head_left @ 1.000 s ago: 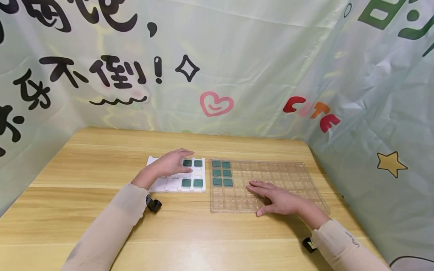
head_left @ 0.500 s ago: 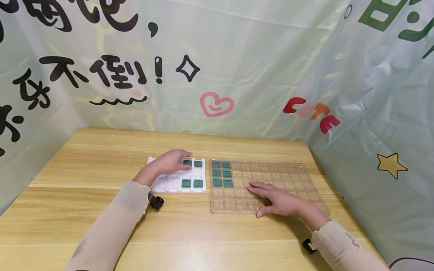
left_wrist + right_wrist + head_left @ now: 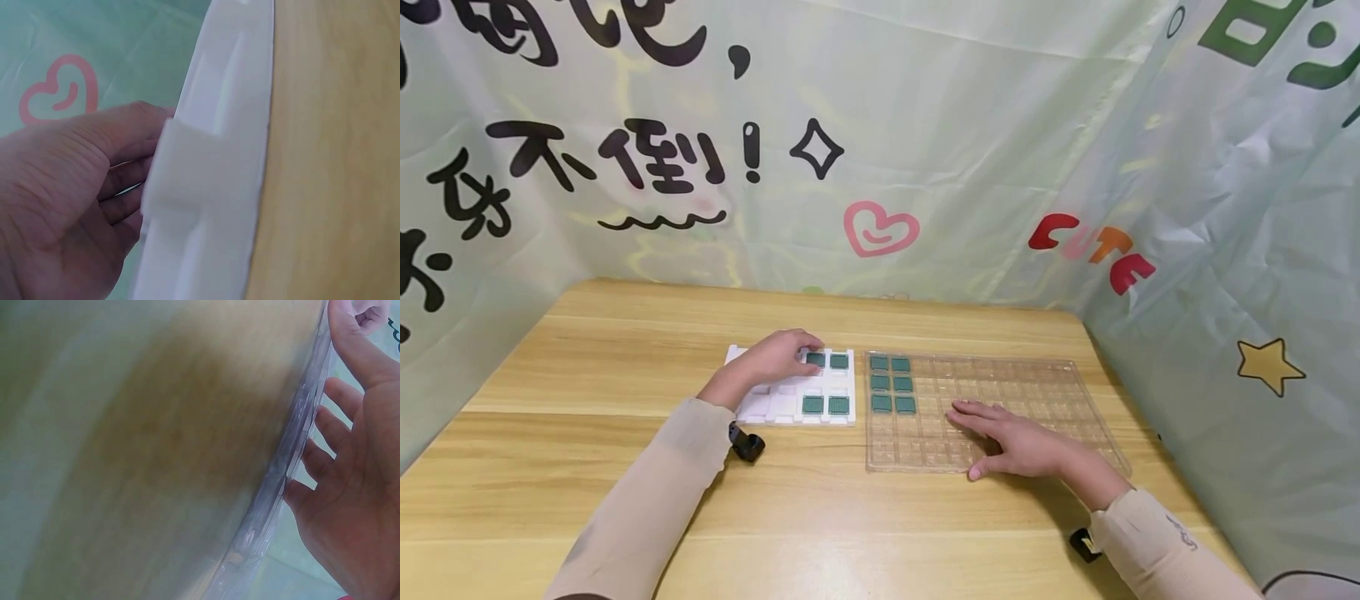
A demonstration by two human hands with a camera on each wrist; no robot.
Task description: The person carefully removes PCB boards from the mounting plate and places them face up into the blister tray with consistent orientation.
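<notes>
My left hand (image 3: 775, 357) is over the white tray (image 3: 853, 383). Its thumb and fingertips bracket a small green square circuit board (image 3: 816, 360) in the back row. The board lies in its pocket, and contact with it cannot be made out. Other green boards (image 3: 838, 362) sit beside it and in the front row (image 3: 838, 406). In the left wrist view the white tray's edge (image 3: 206, 169) hides the fingertips. My right hand (image 3: 1018, 442), fingers spread, rests on the clear plastic tray (image 3: 940, 460); its left two columns hold several green boards (image 3: 881, 382).
The two trays stand side by side, a narrow strip of wooden table (image 3: 775, 517) between them. A printed cloth (image 3: 970, 167) hangs behind and along both sides. Black wrist cameras (image 3: 747, 443) sit below both forearms.
My left hand's thumb and fingers have drawn closer together around the back-row board, and the hand has shifted slightly. The right hand and the boards have stayed in place.
</notes>
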